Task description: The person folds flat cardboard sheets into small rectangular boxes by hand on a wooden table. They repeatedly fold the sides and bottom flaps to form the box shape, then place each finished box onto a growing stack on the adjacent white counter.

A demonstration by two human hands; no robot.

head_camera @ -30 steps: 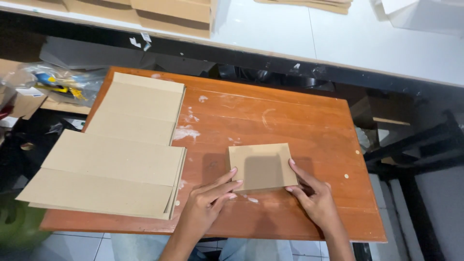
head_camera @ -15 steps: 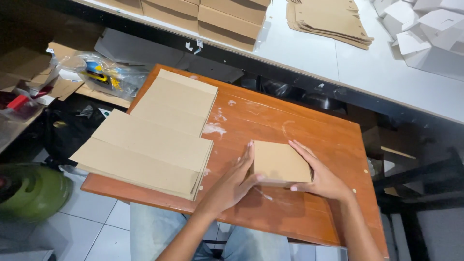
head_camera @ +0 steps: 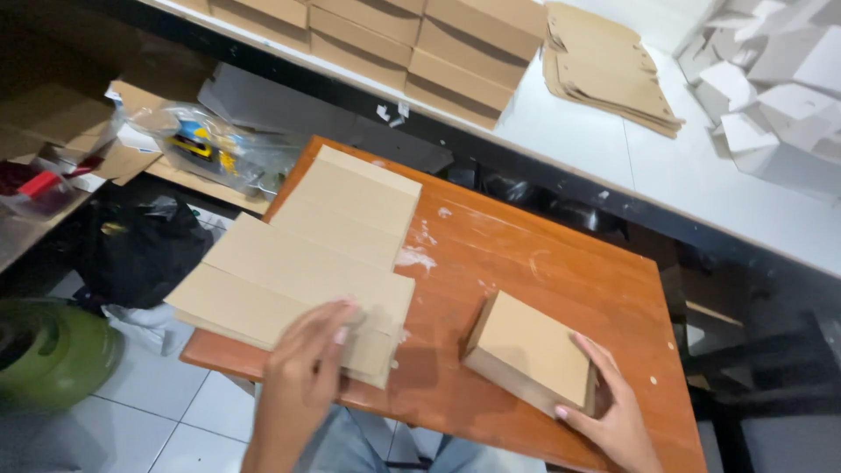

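The right hand gripped a small, folded brown cardboard box, plain and flat-topped, on the orange wooden table. The left hand lay open on the stack of flat cardboard sheets.

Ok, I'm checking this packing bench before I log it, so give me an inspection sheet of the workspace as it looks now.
Surface: orange-brown wooden table, scuffed with white smears.
Job's things: folded cardboard box near the right front edge; stack of flat cardboard sheets on the left side, overhanging the edge.
Clutter: small white flecks on the wood only.
Grips: left hand rests on the flat sheets, fingers spread; right hand holds the box's near corner.
Cables: nothing seen.
Surroundings: white bench behind with stacked brown boxes, brown cut-outs, white folded boxes; plastic bag and green container on the left.
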